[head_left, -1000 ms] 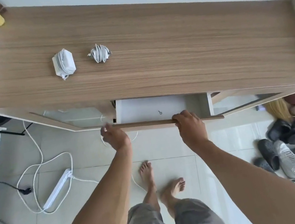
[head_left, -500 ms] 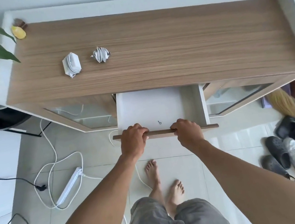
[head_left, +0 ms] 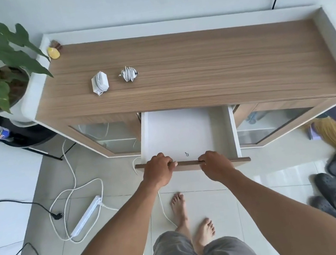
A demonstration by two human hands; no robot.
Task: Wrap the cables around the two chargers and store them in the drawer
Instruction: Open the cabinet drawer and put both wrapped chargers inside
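While the drawer point(head_left: 176, 132) stands pulled out: the opening step looks about done, and storing has not yet begun.
Left hand point(head_left: 156, 171): fingers curled over the drawer front point(head_left: 187, 163), gripping its top edge.
Right hand point(head_left: 215, 166): the same grip, near the left one.
Chargers: big charger point(head_left: 100, 83) and small charger point(head_left: 129, 74), both wound in their cables, lie side by side on the cabinet top point(head_left: 197, 66), well apart from the hands.
Next move: let go, reach up, and carry each charger down into the drawer.

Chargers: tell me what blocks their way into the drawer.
Nothing visible. The drawer is open; the larger charger and smaller charger lie free on the cabinet top. The left hand and right hand grip the drawer front.
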